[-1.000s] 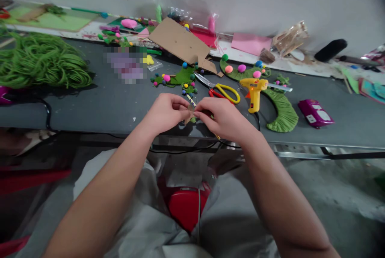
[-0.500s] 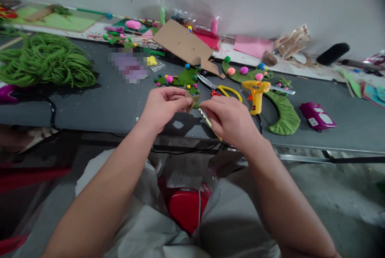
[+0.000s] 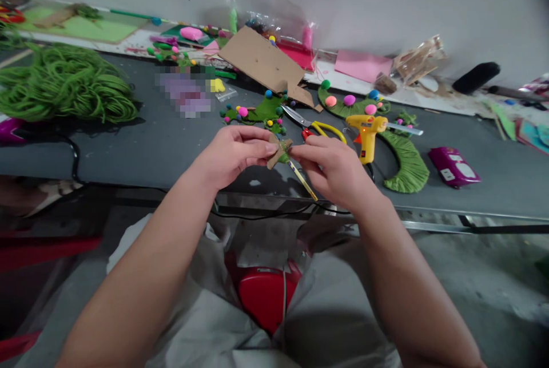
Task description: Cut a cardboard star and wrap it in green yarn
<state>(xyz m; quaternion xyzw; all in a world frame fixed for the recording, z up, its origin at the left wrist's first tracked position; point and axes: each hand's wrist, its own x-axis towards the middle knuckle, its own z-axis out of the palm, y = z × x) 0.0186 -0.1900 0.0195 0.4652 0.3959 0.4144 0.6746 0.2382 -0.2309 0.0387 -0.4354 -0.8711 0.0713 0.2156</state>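
Note:
My left hand (image 3: 240,153) pinches a small brown cardboard piece (image 3: 273,156) with green yarn wound round its middle. Close against the wound part is my right hand (image 3: 328,165), thumb and forefinger pressed together; whether they grip the yarn or the cardboard is too small to make out. Below the fingertips a pale spotted stick, like a pencil (image 3: 302,180), slants toward the table's front edge. Just behind the hands lie scissors (image 3: 300,119) with yellow and red handles and a green yarn shape with pompoms (image 3: 266,109).
A yellow glue gun (image 3: 366,136) stands right of my right hand, beside a green yarn-wrapped crescent (image 3: 407,167) with pompoms. A purple box-like object (image 3: 453,166) is farther right. Green yarn (image 3: 64,84) is heaped at left. Cardboard (image 3: 261,62) lies at the back.
The cardboard piece has turned, so more of its face and green winding shows. My right fingers have shifted slightly along it. The things on the table stay put.

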